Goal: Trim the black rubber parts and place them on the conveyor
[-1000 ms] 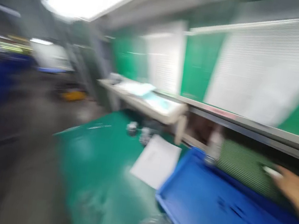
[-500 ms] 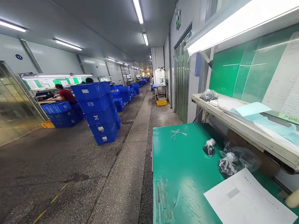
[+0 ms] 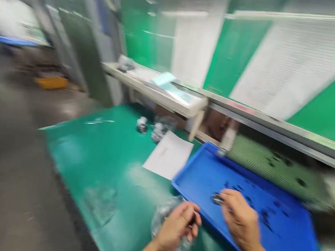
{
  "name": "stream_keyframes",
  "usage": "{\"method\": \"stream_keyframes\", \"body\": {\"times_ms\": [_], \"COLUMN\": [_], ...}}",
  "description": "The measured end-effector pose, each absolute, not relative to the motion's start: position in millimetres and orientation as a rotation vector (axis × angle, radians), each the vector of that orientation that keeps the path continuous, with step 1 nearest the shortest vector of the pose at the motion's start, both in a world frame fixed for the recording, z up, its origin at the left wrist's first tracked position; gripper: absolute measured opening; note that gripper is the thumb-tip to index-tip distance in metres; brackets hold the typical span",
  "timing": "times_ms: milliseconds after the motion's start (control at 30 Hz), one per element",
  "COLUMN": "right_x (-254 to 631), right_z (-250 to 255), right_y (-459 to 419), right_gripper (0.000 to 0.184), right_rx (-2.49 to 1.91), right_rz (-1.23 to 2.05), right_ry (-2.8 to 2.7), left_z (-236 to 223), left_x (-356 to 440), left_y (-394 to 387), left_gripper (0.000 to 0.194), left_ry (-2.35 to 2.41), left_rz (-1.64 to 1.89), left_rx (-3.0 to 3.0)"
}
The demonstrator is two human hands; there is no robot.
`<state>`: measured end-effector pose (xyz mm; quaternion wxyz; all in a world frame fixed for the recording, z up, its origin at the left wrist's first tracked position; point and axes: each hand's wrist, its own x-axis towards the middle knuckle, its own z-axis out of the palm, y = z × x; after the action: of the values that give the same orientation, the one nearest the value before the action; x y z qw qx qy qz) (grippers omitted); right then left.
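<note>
My right hand (image 3: 241, 220) is over the blue tray (image 3: 199, 178), its thumb and finger pinching a small dark round part (image 3: 216, 198) with a shiny edge. Several small black pieces (image 3: 265, 220) lie scattered in the tray. Just in front of the tray's near edge, my left hand (image 3: 175, 226) has its fingers curled in; something dark shows between them, too blurred to name. Under and around that hand is a clear plastic bag (image 3: 160, 216), and I cannot tell whether the hand grips it.
On the green table (image 3: 107, 146) are a white paper sheet (image 3: 169, 155) and small knotted bags (image 3: 141, 125) of dark contents. Behind stands a raised shelf (image 3: 156, 92) with papers. A green ribbed surface (image 3: 263, 160) adjoins the tray's far side. The floor aisle runs at left.
The view has swung right and down from the aisle to the table. Both hands and most of the blue tray now show; before, only a blue corner was visible.
</note>
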<state>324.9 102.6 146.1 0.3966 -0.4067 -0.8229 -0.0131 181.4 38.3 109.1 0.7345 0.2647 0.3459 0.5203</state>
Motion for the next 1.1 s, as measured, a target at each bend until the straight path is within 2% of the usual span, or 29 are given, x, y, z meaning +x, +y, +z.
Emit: {"method": "stream_keyframes", "body": {"times_ms": [133, 233, 367, 533, 667, 867, 1100], "right_x": [357, 352, 349, 345, 344, 352, 350], "right_z": [148, 147, 146, 153, 153, 142, 135], "right_y": [43, 24, 6, -10, -10, -8, -19], "right_gripper": [0.025, 0.027, 0.029, 0.030, 0.023, 0.017, 0.029], "right_rx": [-1.106, -1.142, -1.299, -1.362, -1.322, -1.500, -1.520], "right_rz": [-0.113, -0.082, 0.218, 0.687, 0.778, 0.990, 0.819], "right_ry": [-2.137, -2.111, -1.874, -1.688, -1.635, -1.398, -1.490], "left_z": [128, 132, 132, 132, 131, 130, 123], "left_x": [192, 197, 195, 191, 193, 194, 201], "left_y": [40, 30, 23, 22, 19, 17, 15], "left_gripper": [0.036, 0.033, 0.033, 0.038, 0.029, 0.032, 0.036], "left_ry": [0.667, 0.682, 0.724, 0.595, 0.561, 0.742, 0.884], "left_rz": [1.032, 0.970, 0.915, 0.840, 0.748, 0.699, 0.741], "left_rx": [0.652, 0.770, 0.845, 0.614, 0.574, 0.921, 0.959]}}
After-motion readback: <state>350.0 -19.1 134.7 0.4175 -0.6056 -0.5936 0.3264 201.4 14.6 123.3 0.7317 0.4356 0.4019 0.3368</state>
